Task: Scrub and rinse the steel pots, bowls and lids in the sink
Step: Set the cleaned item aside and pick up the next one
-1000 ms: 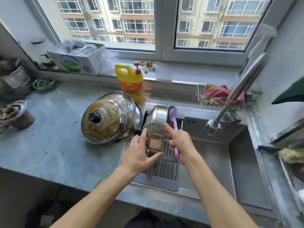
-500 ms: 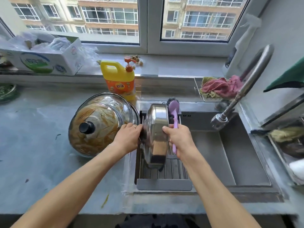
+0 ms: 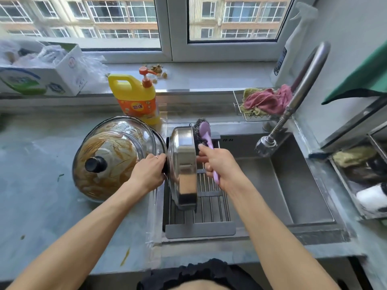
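Both hands busy: left hand (image 3: 149, 173) grips steel lid (image 3: 184, 166) on edge over sink rack (image 3: 211, 206); right hand (image 3: 222, 166) clenches purple scrubber (image 3: 206, 136).

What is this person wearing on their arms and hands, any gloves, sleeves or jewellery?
No gloves and no sleeves in view: both forearms are bare up to the frame's edge. The left hand wears a thin silver-coloured ring on one finger. The right hand shows no ring or watch. Dark ruffled clothing shows at the bottom.
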A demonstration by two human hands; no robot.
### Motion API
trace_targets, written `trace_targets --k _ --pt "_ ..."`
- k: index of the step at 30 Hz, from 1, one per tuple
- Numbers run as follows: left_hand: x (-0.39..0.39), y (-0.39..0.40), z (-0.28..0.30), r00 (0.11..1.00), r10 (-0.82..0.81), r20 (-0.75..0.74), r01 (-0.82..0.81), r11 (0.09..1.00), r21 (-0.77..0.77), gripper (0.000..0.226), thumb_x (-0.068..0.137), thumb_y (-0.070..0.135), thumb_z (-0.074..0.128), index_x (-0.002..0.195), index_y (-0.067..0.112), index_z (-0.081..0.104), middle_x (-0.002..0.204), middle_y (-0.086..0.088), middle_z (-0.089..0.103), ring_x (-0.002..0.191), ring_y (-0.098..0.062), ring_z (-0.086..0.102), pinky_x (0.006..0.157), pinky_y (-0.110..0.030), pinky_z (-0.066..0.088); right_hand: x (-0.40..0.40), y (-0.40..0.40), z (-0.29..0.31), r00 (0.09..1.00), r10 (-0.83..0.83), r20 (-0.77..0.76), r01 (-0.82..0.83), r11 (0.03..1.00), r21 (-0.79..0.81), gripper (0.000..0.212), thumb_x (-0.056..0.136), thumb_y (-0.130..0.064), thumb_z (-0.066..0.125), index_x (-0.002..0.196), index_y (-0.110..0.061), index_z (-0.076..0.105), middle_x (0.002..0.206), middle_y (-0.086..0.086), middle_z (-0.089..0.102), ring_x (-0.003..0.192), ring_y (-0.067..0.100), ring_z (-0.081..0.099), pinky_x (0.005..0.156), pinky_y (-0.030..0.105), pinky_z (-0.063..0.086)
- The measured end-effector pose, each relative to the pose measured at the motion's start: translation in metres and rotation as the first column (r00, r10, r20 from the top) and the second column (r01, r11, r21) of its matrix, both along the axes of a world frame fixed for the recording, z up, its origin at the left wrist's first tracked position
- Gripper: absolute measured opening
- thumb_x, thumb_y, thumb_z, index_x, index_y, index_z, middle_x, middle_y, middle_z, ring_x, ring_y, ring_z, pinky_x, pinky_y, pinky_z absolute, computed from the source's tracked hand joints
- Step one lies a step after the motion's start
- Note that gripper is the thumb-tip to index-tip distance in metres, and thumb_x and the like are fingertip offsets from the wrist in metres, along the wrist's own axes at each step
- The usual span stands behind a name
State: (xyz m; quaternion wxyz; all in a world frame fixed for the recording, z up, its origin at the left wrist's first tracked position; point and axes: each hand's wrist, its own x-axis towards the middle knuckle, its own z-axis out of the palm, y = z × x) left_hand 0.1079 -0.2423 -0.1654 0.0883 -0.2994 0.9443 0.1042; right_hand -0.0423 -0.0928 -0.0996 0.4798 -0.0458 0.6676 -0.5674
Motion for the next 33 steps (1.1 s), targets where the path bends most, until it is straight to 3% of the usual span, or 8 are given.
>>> trace_targets --k 3,9,17,19,24,28,30,33 --pt "-0.005 0.005 -0.005 1.000 0.024 0.016 -0.025 1.000 0.007 0.041 0.087 0.014 0.059 0.125 0.009 0.046 0.111 -0.010 0.065 0.114 -0.033 0.056 0.079 -0.043 0.049 -0.015 0.010 -0.008 0.999 0.044 -0.024 -0.042 0.996 0.077 0.026 0.098 -0.026 0.056 0.105 -0.001 0.061 0.083 0.006 0.076 0.046 0.008 0.035 0.041 0.021 0.033" --pt "-0.010 0.011 -0.008 0.997 0.068 0.022 -0.067 0.996 -0.054 0.032 0.090 0.016 0.061 0.120 0.010 0.050 0.110 -0.011 0.065 0.108 -0.034 0.060 0.082 -0.043 0.050 -0.032 0.027 -0.027 0.997 0.052 -0.056 -0.044 0.989 0.141 0.025 0.096 -0.023 0.055 0.107 -0.002 0.061 0.078 0.006 0.075 0.041 0.007 0.036 0.042 0.023 0.032" --pt "-0.004 0.019 -0.004 0.989 0.134 -0.068 -0.137 0.990 -0.041 0.039 0.085 0.025 0.066 0.123 0.017 0.057 0.122 -0.006 0.065 0.114 -0.031 0.057 0.094 -0.043 0.047 -0.029 0.025 -0.015 0.923 0.098 -0.371 -0.070 0.994 0.088 0.039 0.097 -0.030 0.051 0.097 0.008 0.061 0.063 0.001 0.053 0.051 0.014 0.042 0.054 0.031 0.038" --pt "0.005 0.020 0.009 0.949 0.227 -0.217 -0.229 0.973 0.016 0.043 0.084 0.015 0.063 0.127 0.017 0.061 0.125 -0.005 0.065 0.114 -0.029 0.058 0.097 -0.044 0.048 -0.029 0.020 0.000 0.881 0.122 -0.458 -0.117 0.992 0.039 0.041 0.097 -0.032 0.049 0.096 0.008 0.059 0.063 0.002 0.051 0.053 0.016 0.042 0.054 0.034 0.037" --pt "0.049 -0.008 0.032 0.699 0.493 -0.519 -0.538 0.840 0.073 0.031 0.086 0.008 0.063 0.115 0.012 0.073 0.114 -0.012 0.069 0.102 -0.033 0.064 0.088 -0.043 0.055 -0.017 -0.009 0.039 0.794 0.268 -0.546 -0.316 0.949 0.008 0.043 0.098 -0.032 0.048 0.098 0.010 0.058 0.064 0.005 0.047 0.051 0.016 0.038 0.051 0.033 0.031" --pt "0.078 -0.043 0.024 0.606 0.707 -0.364 -0.739 0.670 0.071 0.043 0.086 0.017 0.063 0.129 0.017 0.066 0.134 -0.020 0.058 0.121 -0.043 0.052 0.103 -0.047 0.045 0.001 -0.032 0.048 0.749 0.361 -0.556 -0.417 0.908 0.028 0.043 0.099 -0.030 0.051 0.100 0.013 0.057 0.066 0.008 0.048 0.053 0.018 0.041 0.051 0.034 0.034" --pt "0.087 -0.055 0.019 0.618 0.745 -0.253 -0.750 0.655 0.095 0.043 0.088 0.024 0.063 0.131 0.026 0.063 0.135 -0.020 0.054 0.125 -0.042 0.049 0.106 -0.044 0.042 0.011 -0.041 0.047 0.754 0.380 -0.536 -0.436 0.900 0.024 0.041 0.100 -0.029 0.051 0.101 0.011 0.057 0.067 0.008 0.049 0.055 0.020 0.043 0.053 0.036 0.037" --pt "0.092 -0.062 0.019 0.632 0.728 -0.267 -0.724 0.677 0.134 0.028 0.092 0.021 0.059 0.117 0.026 0.068 0.117 -0.018 0.060 0.114 -0.040 0.056 0.098 -0.043 0.048 0.015 -0.045 0.043 0.773 0.383 -0.505 -0.441 0.898 0.006 0.036 0.101 -0.030 0.050 0.102 0.005 0.058 0.066 0.005 0.051 0.057 0.021 0.047 0.057 0.040 0.042"
